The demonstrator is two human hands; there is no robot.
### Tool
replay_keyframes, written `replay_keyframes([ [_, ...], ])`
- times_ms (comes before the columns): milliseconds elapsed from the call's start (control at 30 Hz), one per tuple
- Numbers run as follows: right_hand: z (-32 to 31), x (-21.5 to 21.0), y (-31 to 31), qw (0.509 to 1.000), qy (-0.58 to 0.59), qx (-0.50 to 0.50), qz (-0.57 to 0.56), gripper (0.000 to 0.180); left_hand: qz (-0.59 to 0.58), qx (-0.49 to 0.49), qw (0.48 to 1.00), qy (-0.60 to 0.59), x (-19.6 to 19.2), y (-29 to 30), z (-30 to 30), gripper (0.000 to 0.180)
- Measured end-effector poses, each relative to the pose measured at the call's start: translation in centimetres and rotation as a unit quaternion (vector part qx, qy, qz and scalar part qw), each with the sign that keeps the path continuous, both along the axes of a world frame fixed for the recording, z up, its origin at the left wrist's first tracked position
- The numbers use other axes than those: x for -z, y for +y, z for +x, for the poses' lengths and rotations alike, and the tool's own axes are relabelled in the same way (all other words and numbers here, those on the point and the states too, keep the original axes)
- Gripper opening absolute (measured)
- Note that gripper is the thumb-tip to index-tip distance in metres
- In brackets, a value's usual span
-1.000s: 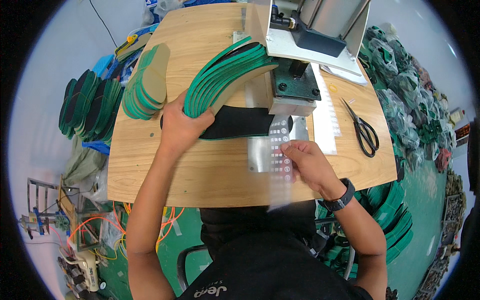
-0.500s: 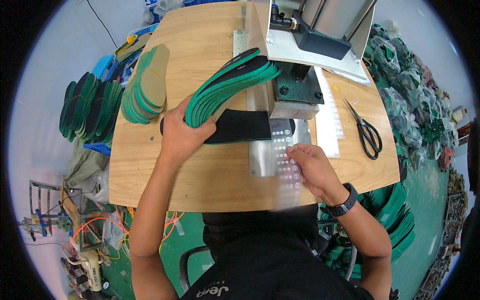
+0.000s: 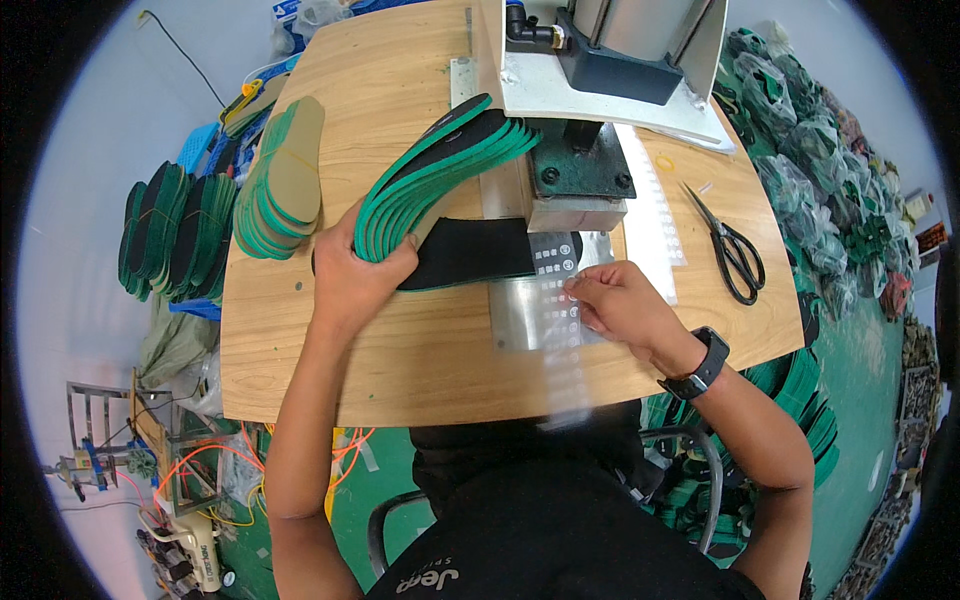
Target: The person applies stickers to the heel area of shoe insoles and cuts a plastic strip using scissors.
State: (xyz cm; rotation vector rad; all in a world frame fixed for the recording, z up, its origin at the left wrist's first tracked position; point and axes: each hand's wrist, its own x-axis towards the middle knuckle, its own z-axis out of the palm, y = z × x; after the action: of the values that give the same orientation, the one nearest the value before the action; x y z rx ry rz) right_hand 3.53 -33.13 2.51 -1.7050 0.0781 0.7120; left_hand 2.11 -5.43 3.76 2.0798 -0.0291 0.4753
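Note:
My left hand [image 3: 362, 262] is wrapped round the lower end of a fanned stack of green-edged black insoles [image 3: 432, 185], holding it tilted above the table. Beneath the stack lies a single black insole [image 3: 470, 250], its right part reaching under the press head [image 3: 578, 205]. A clear film strip with rows of white print [image 3: 553, 262] lies across this insole just in front of the press block and hangs toward the table's near edge, its lower part blurred. My right hand [image 3: 625, 308] pinches the strip's right edge between thumb and fingers.
A banded stack of beige and green insoles [image 3: 290, 180] stands left on the table [image 3: 400, 370]. Black scissors [image 3: 735, 255] and white printed sheets [image 3: 650, 240] lie right of the press. More insole bundles [image 3: 165, 230] are beyond the left edge; bagged goods [image 3: 800, 190] pile up at right.
The view has shifted a little, moving the press and table slightly left in the picture. My right hand has moved slightly along the film strip's edge; my left hand keeps its hold on the insoles.

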Motion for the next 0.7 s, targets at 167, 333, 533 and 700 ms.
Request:
replay_keyframes([
  [167, 0.1, -1.0, -0.1, 0.999, 0.036, -0.008, -0.035, 0.024, -0.014, 0.005, 1.0, 0.01, -0.1, -0.2, 0.0, 0.034],
  [333, 0.0, -0.6, 0.1, 0.997, -0.034, -0.016, -0.067, 0.027, 0.002, -0.01, 1.0, 0.013, -0.1, -0.1, -0.1, 0.035],
  [533, 0.2, -0.3, -0.1, 1.0, 0.012, -0.016, -0.012, 0.028, -0.001, -0.012, 1.0, 0.02, 0.0, -0.2, 0.0, 0.034],
  [700, 0.6, -0.6, -0.3, 0.999, 0.013, -0.036, -0.037, 0.033, 0.012, -0.006, 1.0, 0.022, -0.1, -0.1, 0.1, 0.033],
])
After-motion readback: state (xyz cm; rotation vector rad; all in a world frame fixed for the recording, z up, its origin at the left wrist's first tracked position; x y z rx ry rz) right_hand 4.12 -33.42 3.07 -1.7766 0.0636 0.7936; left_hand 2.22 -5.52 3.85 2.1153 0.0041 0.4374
